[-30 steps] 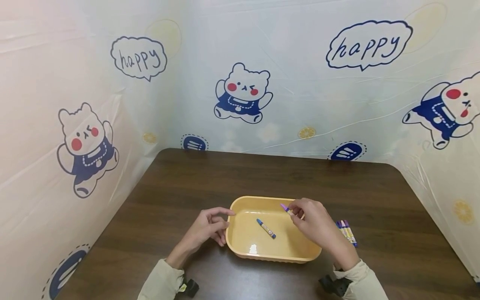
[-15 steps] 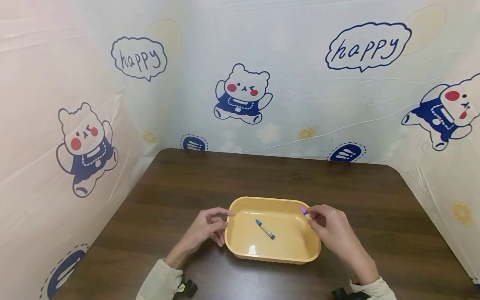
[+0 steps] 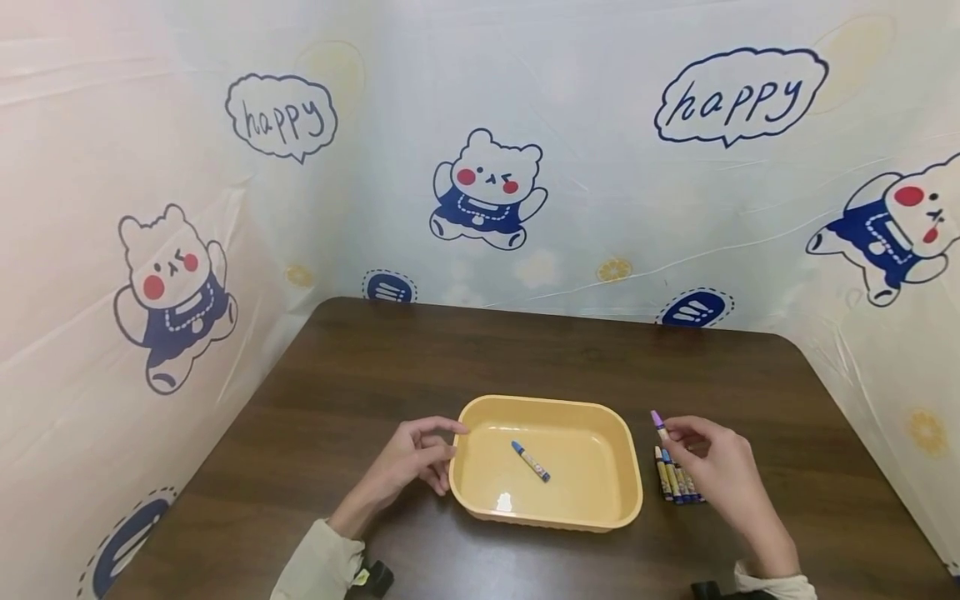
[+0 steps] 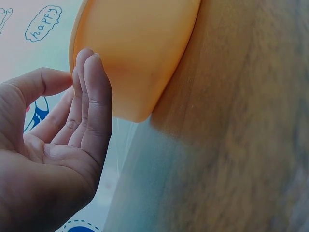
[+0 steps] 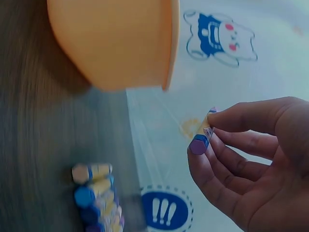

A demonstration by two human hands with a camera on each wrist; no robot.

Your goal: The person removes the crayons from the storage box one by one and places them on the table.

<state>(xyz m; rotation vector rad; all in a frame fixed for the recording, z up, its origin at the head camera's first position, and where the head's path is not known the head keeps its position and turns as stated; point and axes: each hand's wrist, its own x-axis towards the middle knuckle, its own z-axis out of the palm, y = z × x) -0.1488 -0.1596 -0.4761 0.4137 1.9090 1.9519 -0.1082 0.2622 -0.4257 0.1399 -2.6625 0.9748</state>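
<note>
A yellow plastic tub [image 3: 546, 523] stands on the table, with one blue-tipped crayon [image 3: 531, 462] lying on its floor. My left hand [image 3: 420, 454] holds the tub's left rim between thumb and fingers; in the left wrist view several fingers lie along the outer wall [image 4: 140, 63]. Between thumb and fingertips my right hand [image 3: 716, 467] pinches a purple-tipped crayon [image 5: 205, 133], just right of the tub. Below that hand, a row of several crayons [image 3: 669, 479] lies side by side on the table, partly hidden by the hand in the head view.
The dark wooden table [image 3: 360, 358] has rounded far corners. A pale curtain [image 3: 615, 200] printed with bears and "happy" bubbles encloses its back and sides.
My right hand has moved right with the purple-tipped crayon, from over the tub to above the crayon row. The left hand, the tub and the blue-tipped crayon stay in place.
</note>
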